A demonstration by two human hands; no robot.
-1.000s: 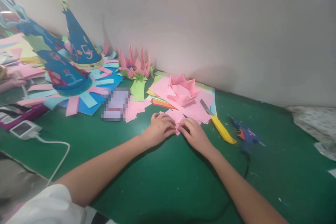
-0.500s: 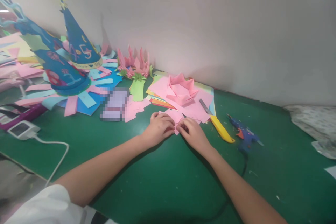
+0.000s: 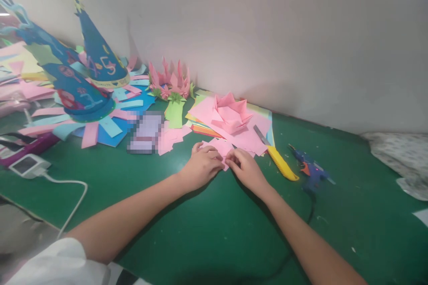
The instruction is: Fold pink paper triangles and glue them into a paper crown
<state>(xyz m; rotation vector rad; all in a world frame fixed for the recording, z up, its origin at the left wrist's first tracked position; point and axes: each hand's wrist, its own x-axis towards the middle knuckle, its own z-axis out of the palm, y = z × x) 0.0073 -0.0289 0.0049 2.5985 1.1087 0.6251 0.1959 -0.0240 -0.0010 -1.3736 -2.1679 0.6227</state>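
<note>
Both hands meet over small pink paper [image 3: 219,144] on the green table [image 3: 214,227]. My left hand [image 3: 204,161] is curved over it with the fingertips pressing near its front edge. My right hand [image 3: 243,164] pinches the paper's right side between thumb and forefinger. The palms and part of the paper are hidden under the fingers. Just behind lies a folded pink paper flower [image 3: 230,113] on a stack of coloured sheets [image 3: 261,127]. A yellow utility knife [image 3: 282,164], blade out, rests right of my right hand.
A blue glue gun [image 3: 312,171] lies at the right, its cord trailing forward. Loose pink pieces [image 3: 170,137] and a blurred phone [image 3: 146,132] are left of my hands. Decorated blue cone hats [image 3: 100,49] and a pink paper crown [image 3: 170,80] stand behind. A white cable [image 3: 80,182] runs at left.
My left fingertips have shifted slightly to the right across the pink paper. My right hand stays nearly in place, and the other things on the table have not moved.
</note>
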